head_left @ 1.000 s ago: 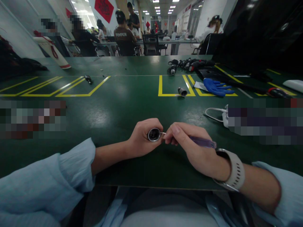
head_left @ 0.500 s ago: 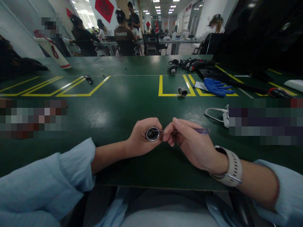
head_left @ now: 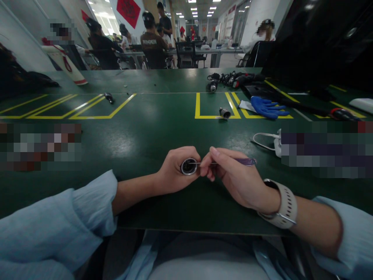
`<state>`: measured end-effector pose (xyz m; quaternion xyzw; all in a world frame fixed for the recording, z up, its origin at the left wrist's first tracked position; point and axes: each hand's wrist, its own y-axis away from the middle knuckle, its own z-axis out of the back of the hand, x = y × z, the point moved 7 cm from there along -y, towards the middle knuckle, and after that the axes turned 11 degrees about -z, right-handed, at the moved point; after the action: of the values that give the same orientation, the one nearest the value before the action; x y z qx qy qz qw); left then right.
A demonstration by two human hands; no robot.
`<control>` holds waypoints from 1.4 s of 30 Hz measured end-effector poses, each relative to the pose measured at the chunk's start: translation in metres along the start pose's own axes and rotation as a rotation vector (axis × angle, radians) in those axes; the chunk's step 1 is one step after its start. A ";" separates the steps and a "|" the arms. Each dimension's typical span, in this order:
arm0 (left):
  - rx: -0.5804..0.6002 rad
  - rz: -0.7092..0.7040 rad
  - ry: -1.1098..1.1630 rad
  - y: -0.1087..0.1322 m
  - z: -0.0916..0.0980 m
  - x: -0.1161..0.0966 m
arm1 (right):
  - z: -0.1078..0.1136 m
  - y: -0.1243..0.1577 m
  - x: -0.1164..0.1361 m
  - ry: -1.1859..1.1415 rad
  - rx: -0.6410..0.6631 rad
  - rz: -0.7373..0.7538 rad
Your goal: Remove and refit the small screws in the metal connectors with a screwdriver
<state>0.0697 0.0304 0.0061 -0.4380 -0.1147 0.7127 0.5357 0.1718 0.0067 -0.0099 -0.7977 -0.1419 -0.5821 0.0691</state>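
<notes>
My left hand (head_left: 175, 171) is wrapped round a round metal connector (head_left: 185, 172), its silver-rimmed open end turned up towards me and its inside dark. In my right hand (head_left: 233, 171) is a slim screwdriver with a clear purple handle (head_left: 246, 161), held between thumb and fingers. Its thin shaft points left and reaches over the rim into the connector's mouth. What the tip touches inside cannot be made out. Both hands are just above the table's near edge.
On the green table (head_left: 151, 132), a second metal connector (head_left: 225, 113) lies by the yellow tape. Beyond are a blue glove (head_left: 268, 107), black cables (head_left: 224, 79) and a small dark metal piece (head_left: 108, 97). A white cable (head_left: 264, 135) lies at right. Several people sit in the background.
Both hands stay in nearly the same place. The connector has shifted very slightly right and down, and the screwdriver has moved a little to the left.
</notes>
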 end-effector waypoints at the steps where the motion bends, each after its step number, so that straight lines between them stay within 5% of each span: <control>1: 0.000 -0.003 0.005 0.000 0.000 -0.001 | 0.000 -0.001 -0.001 -0.029 -0.002 -0.018; 7: -0.020 -0.003 -0.003 -0.001 0.001 -0.002 | 0.000 0.000 0.000 -0.002 -0.008 -0.009; 18: -0.070 0.003 -0.156 -0.002 0.004 -0.001 | -0.015 0.028 0.035 0.782 -0.186 0.472; 42: -0.172 0.041 0.011 -0.003 0.012 0.001 | -0.032 0.031 0.028 0.859 0.059 0.633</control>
<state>0.0625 0.0360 0.0150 -0.4886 -0.1637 0.7087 0.4820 0.1603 -0.0276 0.0279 -0.4892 0.1305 -0.8025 0.3158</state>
